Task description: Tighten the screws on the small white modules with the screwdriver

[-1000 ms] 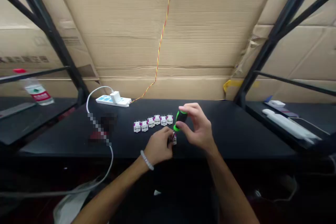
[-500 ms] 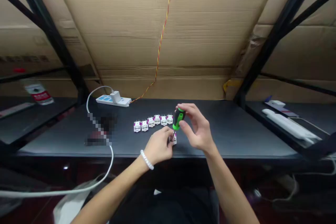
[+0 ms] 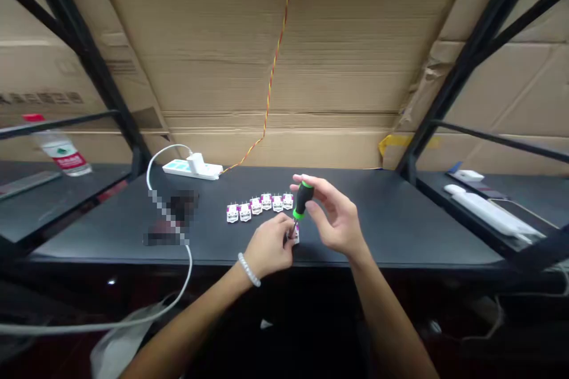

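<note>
My right hand (image 3: pixel 335 216) has its thumb and fingers about the black-and-green handle of a screwdriver (image 3: pixel 303 197). The tool stands nearly upright, its shaft pointing down to my left fingertips. Pinched in my left hand (image 3: pixel 271 243), low near the table's front edge, is a small white-and-purple pronged part (image 3: pixel 296 235). My fingers cover most of that part, and the screwdriver's tip is hidden there. Just beyond, several similar white-and-purple pronged parts (image 3: pixel 255 206) lie in a slightly curved row on the table.
On the black table (image 3: pixel 400 219), a white power strip (image 3: pixel 193 170) with a plugged-in adapter lies at the back left. A white cable (image 3: pixel 189 266) hangs over the front edge. Black frame posts (image 3: pixel 429 118) stand at both sides. A bottle (image 3: pixel 64 151) is at far left.
The screwdriver handle has turned, so its green side stripe no longer shows. My right fingers have straightened a little around it. My left hand stays in place.
</note>
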Demonstrator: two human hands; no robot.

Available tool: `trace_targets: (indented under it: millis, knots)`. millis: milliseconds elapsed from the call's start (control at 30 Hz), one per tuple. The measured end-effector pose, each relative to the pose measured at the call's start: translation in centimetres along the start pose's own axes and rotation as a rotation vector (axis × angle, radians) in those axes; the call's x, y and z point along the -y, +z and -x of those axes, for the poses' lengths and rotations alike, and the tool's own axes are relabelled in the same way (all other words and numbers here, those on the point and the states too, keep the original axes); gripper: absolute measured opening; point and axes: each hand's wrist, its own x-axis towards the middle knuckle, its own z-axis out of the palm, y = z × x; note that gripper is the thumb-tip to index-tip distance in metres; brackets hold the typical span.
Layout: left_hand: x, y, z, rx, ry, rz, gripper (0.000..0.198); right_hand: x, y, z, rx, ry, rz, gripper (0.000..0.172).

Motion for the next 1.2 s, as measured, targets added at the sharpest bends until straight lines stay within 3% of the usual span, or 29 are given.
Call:
trace_targets:
  millis: [167, 367, 567, 800, 1000, 1200]
  knots:
    - [0.00, 0.04, 0.05, -0.016, 0.001, 0.008, 0.019, -0.14, -0.04, -0.08, -0.060, -0.065, 0.154, 0.045]
    - [0.04, 0.01, -0.08, -0.003, 0.004, 0.019, 0.020, -0.35, 0.10, -0.13, 0.029, -0.010, 0.033, 0.051]
    - [0.12, 0.14, 0.02, -0.013, -0.003, 0.005, 0.020, -0.40, -0.02, -0.23, -0.086, -0.090, 0.201, 0.045]
    - [-0.06, 0.00, 0.00, 0.003, -0.002, 0.002, 0.020, -0.19, -0.10, -0.17, -0.005, -0.022, 0.041, 0.049]
    - [0.08, 0.16, 0.01, -0.014, 0.001, -0.014, 0.018, -0.28, -0.25, -0.23, -0.095, -0.084, 0.182, 0.046]
    - [0.11, 0.10, 0.05, -0.006, 0.009, -0.002, 0.018, -0.08, -0.29, -0.03, 0.022, -0.005, -0.014, 0.050]
